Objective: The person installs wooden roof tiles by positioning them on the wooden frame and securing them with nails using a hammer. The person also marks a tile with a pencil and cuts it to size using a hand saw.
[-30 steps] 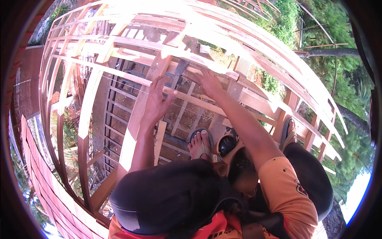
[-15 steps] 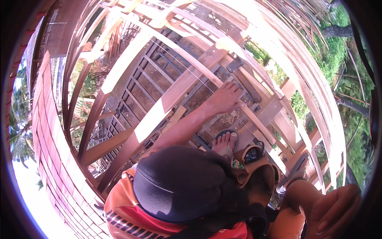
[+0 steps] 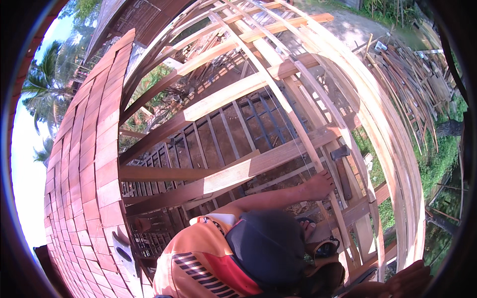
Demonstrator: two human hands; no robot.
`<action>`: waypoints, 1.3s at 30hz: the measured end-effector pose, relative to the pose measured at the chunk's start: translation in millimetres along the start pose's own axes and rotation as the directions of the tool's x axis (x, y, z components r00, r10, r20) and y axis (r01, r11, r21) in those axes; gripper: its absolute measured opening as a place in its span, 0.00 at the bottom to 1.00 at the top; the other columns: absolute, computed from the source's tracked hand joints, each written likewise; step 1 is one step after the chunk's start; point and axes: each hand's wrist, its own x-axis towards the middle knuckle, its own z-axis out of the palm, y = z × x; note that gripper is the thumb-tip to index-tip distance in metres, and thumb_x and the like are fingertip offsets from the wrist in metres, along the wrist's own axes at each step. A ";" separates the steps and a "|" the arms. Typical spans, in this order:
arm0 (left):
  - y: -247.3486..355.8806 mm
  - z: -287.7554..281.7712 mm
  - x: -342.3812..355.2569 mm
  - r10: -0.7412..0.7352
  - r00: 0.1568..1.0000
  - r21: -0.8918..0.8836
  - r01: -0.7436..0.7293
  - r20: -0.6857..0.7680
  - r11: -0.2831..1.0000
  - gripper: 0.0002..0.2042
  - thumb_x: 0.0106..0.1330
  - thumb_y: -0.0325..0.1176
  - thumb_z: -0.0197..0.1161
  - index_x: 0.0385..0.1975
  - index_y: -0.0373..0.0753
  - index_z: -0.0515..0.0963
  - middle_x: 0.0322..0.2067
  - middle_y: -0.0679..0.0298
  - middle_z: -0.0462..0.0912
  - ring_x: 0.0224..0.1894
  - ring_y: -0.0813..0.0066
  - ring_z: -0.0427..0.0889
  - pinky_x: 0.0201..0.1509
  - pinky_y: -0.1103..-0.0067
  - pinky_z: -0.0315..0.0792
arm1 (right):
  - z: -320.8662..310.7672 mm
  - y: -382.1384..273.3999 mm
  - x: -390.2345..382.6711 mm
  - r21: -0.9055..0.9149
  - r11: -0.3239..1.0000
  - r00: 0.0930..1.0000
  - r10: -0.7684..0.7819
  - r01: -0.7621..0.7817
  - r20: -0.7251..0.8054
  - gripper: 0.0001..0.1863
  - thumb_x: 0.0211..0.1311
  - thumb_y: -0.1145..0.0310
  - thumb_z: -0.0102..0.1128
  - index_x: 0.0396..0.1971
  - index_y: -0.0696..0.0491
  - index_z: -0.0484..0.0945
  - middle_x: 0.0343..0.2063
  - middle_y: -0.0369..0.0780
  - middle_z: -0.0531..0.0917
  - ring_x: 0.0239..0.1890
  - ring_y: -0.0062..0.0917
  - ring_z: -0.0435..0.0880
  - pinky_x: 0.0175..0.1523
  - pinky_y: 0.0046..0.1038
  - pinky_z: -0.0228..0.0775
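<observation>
- Found left hand (image 3: 320, 186) closed over thin batten (image 3: 289, 109), with fingers curled across upper face.
- Located thin batten within open timber frame, running lengthwise from upper middle toward lower right, crossing broad beam (image 3: 238, 171) on the way.
- Sighted right hand (image 3: 412, 280) at lower right rim, in shade, well apart from left hand. Cannot tell whether gripping anything.
- Noted dark-headed tool (image 3: 340, 152) among timbers, near left hand; handle hard to make out.
- Observed sandaled foot (image 3: 309, 228) below left hand, partly hidden.
- Recorded reddish shingle roof (image 3: 84, 198) along left side, with palm tree (image 3: 42, 89) beyond.
- Recorded lumber pile (image 3: 407, 89) on ground at upper right, outside frame, beside green growth.
- Noted sunlight on upper timbers, with shade lower down.
</observation>
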 end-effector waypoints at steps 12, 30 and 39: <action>-6.5 -4.8 11.2 -0.012 0.994 -0.090 0.021 0.108 0.996 0.25 0.60 0.51 0.67 0.48 0.36 0.78 0.46 0.55 0.82 0.54 0.56 0.78 0.68 0.61 0.61 | -87.6 213.3 -98.6 0.235 0.220 0.320 0.714 -0.947 0.623 0.33 0.59 0.56 0.73 0.60 0.58 0.73 0.38 0.34 0.74 0.34 0.15 0.72 0.40 0.19 0.67; 5.3 -27.3 42.2 0.038 0.890 -0.065 -0.010 0.455 0.998 0.19 0.66 0.44 0.64 0.48 0.36 0.77 0.46 0.50 0.80 0.53 0.45 0.77 0.62 0.53 0.63 | -40.9 241.6 -324.8 0.546 0.091 0.123 0.992 -0.833 0.021 0.08 0.73 0.68 0.56 0.45 0.56 0.71 0.35 0.41 0.83 0.38 0.24 0.86 0.46 0.29 0.82; 7.5 -30.3 44.6 0.047 0.872 -0.057 -0.022 0.488 0.998 0.19 0.66 0.45 0.64 0.46 0.34 0.77 0.45 0.49 0.80 0.51 0.45 0.78 0.61 0.55 0.65 | -27.8 236.7 -311.1 0.226 0.295 0.303 0.953 -0.929 0.001 0.12 0.63 0.63 0.70 0.34 0.56 0.81 0.29 0.33 0.84 0.32 0.13 0.80 0.37 0.20 0.73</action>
